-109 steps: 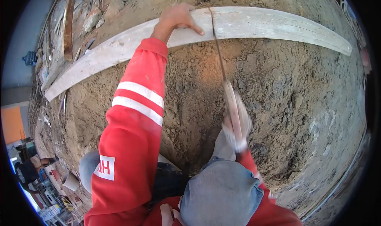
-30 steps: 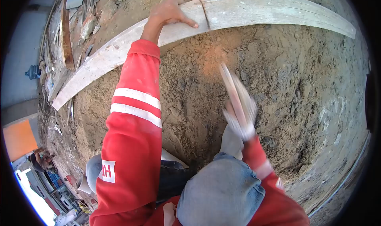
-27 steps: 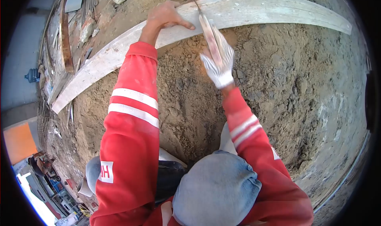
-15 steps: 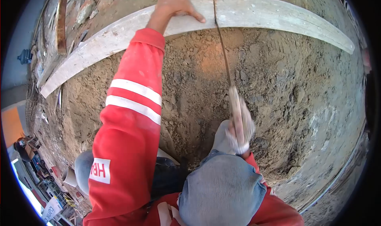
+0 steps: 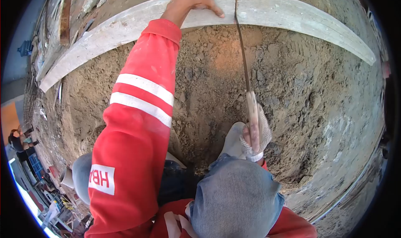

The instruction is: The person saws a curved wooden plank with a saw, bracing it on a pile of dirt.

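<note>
A long pale wooden plank (image 5: 292, 13) lies across the top of the view over brown soil. My bare left hand (image 5: 196, 0) rests on it left of the saw, thumb stretched out to the right and the other fingers partly cut off by the frame's top. My right hand (image 5: 256, 131), in a whitish knit glove, is wrapped round the wooden handle of a handsaw (image 5: 244, 59). The thin brown blade, seen nearly edge-on, runs up from the handle and crosses the plank at a dark line.
My jeans-covered knee (image 5: 236, 198) is at the bottom centre. A rusty brown bar (image 5: 65, 18) and rubble lie at the upper left. At the left edge are a blue bottle (image 5: 25, 48), a crouching person (image 5: 19, 141) and assorted items.
The view has shifted slightly, with the plank's right end lower and its left end higher. Both hands and the saw appear a little farther right. Both hands keep their places on plank and handle.
</note>
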### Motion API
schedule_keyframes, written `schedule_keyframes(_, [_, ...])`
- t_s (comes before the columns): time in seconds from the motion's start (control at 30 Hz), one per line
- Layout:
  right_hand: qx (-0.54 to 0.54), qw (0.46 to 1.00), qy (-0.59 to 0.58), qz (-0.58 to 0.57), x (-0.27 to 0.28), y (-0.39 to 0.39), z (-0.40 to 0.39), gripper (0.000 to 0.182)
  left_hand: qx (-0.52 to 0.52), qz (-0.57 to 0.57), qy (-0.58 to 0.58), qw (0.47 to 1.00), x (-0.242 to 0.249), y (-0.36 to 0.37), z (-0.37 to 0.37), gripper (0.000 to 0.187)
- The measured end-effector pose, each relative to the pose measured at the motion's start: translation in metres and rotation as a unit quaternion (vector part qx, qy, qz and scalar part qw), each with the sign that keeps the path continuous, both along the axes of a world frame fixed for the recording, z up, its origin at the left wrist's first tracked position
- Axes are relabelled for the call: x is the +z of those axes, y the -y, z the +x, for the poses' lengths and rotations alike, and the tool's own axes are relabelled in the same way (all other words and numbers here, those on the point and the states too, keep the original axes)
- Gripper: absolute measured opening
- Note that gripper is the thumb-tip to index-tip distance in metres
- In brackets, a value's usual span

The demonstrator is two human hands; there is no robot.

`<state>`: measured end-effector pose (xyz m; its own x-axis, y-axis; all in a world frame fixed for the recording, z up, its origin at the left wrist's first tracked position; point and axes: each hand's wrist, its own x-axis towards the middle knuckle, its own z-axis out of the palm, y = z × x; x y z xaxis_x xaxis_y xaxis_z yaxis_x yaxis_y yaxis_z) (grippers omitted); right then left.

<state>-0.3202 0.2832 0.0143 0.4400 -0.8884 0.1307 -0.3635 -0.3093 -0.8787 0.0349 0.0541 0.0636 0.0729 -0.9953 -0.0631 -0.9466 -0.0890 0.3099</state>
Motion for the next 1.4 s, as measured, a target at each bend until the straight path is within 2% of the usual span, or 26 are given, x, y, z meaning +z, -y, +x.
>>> schedule_keyframes(0.07, [0.008,0.986,-0.137,-0.097,0.010,0.045,0.036,0.077,-0.013,0.043,-0.022,0.999,0.013,0.003,-0.001,0.086])
schedule_keyframes(0.13, [-0.033,0.962,0.091,-0.255,-0.070,0.113,0.081,0.065,-0.026,0.026,0.031,0.999,0.002,0.001,-0.009,0.098])
schedule_keyframes(0.17, [-0.073,0.945,0.055,-0.314,-0.046,0.143,0.110,0.062,-0.032,0.027,0.033,0.999,-0.003,-0.001,-0.014,0.098])
schedule_keyframes(0.2, [-0.047,0.968,0.198,-0.151,-0.035,0.157,0.125,0.063,-0.012,-0.006,0.034,0.999,-0.006,-0.003,-0.012,0.095])
schedule_keyframes(0.23, [-0.044,0.967,0.202,-0.148,-0.028,0.156,0.126,0.063,0.010,-0.038,0.033,0.999,-0.007,-0.006,-0.008,0.092])
schedule_keyframes(0.33, [-0.027,0.963,0.028,-0.268,-0.007,0.121,0.093,0.061,-0.018,-0.041,0.045,0.998,0.004,-0.005,-0.008,0.083])
schedule_keyframes(0.37, [-0.035,0.993,0.056,-0.098,-0.003,0.087,0.075,0.064,-0.014,-0.041,0.042,0.998,0.002,0.000,-0.003,0.083])
schedule_keyframes(0.4, [-0.028,0.991,-0.089,-0.094,-0.053,0.048,0.036,0.061,-0.030,-0.013,0.010,0.999,-0.003,0.006,0.004,0.082])
schedule_keyframes(0.43, [-0.009,0.956,-0.139,-0.257,-0.008,0.026,0.023,0.061,-0.048,0.011,-0.020,0.999,-0.005,0.013,0.009,0.081])
schedule_keyframes(0.5, [0.004,0.996,0.077,0.051,-0.019,-0.020,-0.016,0.068,-0.034,0.080,-0.054,0.995,0.009,0.019,0.011,0.081])
schedule_keyframes(0.57, [0.023,0.999,-0.031,-0.036,0.025,0.022,0.011,0.065,-0.037,0.145,-0.079,0.986,0.002,0.023,0.013,0.080])
schedule_keyframes(0.6, [-0.026,0.998,0.015,0.062,-0.009,0.049,0.036,0.061,-0.065,0.057,-0.096,0.992,-0.018,0.025,0.021,0.080])
schedule_keyframes(0.63, [-0.011,0.982,0.155,-0.107,-0.044,0.093,0.064,0.060,-0.092,-0.024,-0.121,0.988,-0.031,0.027,0.022,0.081])
schedule_keyframes(0.67, [-0.031,0.954,0.095,-0.283,-0.044,0.146,0.097,0.065,-0.051,0.057,-0.071,0.995,-0.020,0.025,0.016,0.077])
schedule_keyframes(0.7, [-0.051,0.924,0.068,-0.374,-0.023,0.176,0.123,0.070,-0.058,0.052,-0.063,0.995,-0.010,0.023,0.009,0.077])
schedule_keyframes(0.73, [-0.026,0.974,0.125,-0.188,-0.028,0.180,0.132,0.074,-0.045,0.045,-0.032,0.997,-0.003,0.015,0.005,0.076])
schedule_keyframes(0.83, [-0.034,0.961,0.060,-0.267,-0.021,0.139,0.101,0.076,-0.039,0.036,-0.041,0.998,-0.007,0.009,0.004,0.076])
schedule_keyframes(0.9, [-0.034,0.982,-0.040,-0.181,-0.021,0.070,0.050,0.075,-0.041,0.027,-0.068,0.996,-0.013,0.015,0.013,0.076])
schedule_keyframes(0.93, [-0.026,0.999,0.007,0.023,-0.024,0.033,0.020,0.075,-0.043,0.010,-0.050,0.998,-0.017,0.020,0.017,0.078])
schedule_keyframes(1.0, [-0.024,0.994,0.025,0.104,-0.022,0.000,-0.011,0.076,-0.049,-0.002,-0.027,0.998,-0.023,0.026,0.020,0.082])
schedule_keyframes(1.07, [0.021,0.993,-0.092,-0.072,-0.009,0.002,-0.014,0.077,-0.025,0.037,-0.084,0.995,-0.025,0.026,0.022,0.078])
schedule_keyframes(1.17, [-0.033,0.965,0.021,-0.258,-0.067,0.099,0.074,0.079,-0.064,0.047,-0.091,0.993,-0.015,0.022,0.013,0.078])
schedule_keyframes(1.23, [-0.053,0.960,0.099,-0.256,-0.027,0.148,0.123,0.081,-0.065,0.008,-0.084,0.994,-0.017,0.021,0.010,0.077])
schedule_keyframes(1.3, [-0.026,0.975,0.153,-0.160,-0.014,0.146,0.113,0.065,-0.051,-0.020,-0.086,0.995,-0.016,0.010,0.013,0.076])
schedule_keyframes(1.33, [-0.024,0.961,0.097,-0.256,-0.018,0.141,0.102,0.068,-0.056,0.004,-0.074,0.996,-0.013,0.013,0.012,0.076])
schedule_keyframes(1.4, [-0.020,0.963,0.058,-0.262,-0.020,0.101,0.069,0.070,-0.055,0.027,-0.067,0.996,-0.006,0.020,0.013,0.075])
